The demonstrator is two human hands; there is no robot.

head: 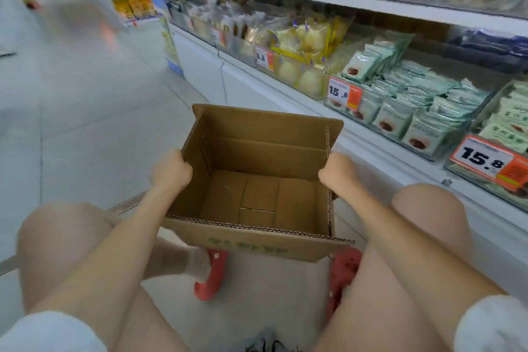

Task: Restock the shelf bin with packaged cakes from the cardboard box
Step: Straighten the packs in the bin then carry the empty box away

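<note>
Beside "15.8" cakes (405, 100), both hands (171, 170) gripping box (257, 243), green print seemingly illegible

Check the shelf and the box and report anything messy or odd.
The green cake packets in the clear shelf bin lie heaped at mixed angles on top, not in rows. The cardboard box, gripped by the left hand and right hand, is empty.

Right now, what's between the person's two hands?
In the head view, only the open cardboard box: left hand grips one side wall, right hand the other. No cakes show inside.
</note>
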